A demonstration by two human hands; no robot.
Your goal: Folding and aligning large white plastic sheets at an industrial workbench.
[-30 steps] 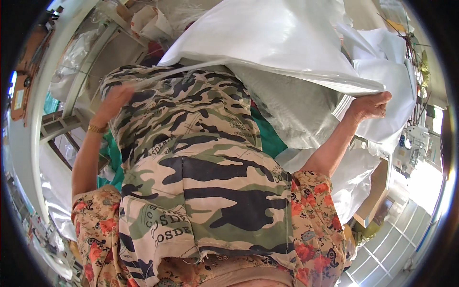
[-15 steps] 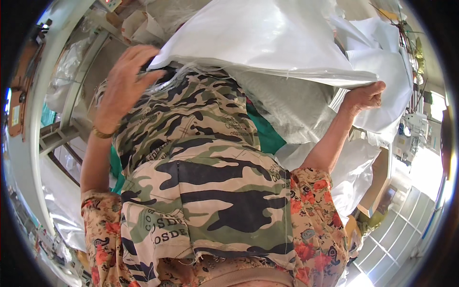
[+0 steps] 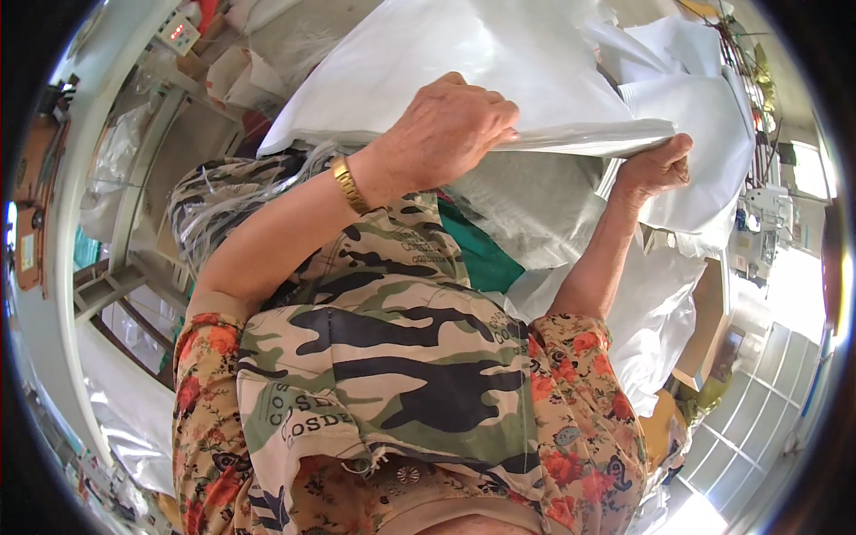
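Right hand (image 3: 656, 168), closed, grips glossy, layered white sheeting (image 3: 401, 76); left hand (image 3: 450, 127) curls, its hold unclear.

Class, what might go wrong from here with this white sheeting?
The right hand holds the white sheeting near one corner, so its layers might slip out of line.

Loose pale strips beside the left forearm could tangle around it.

The gold-coloured wristband, close to the sheeting's edge, may snag.
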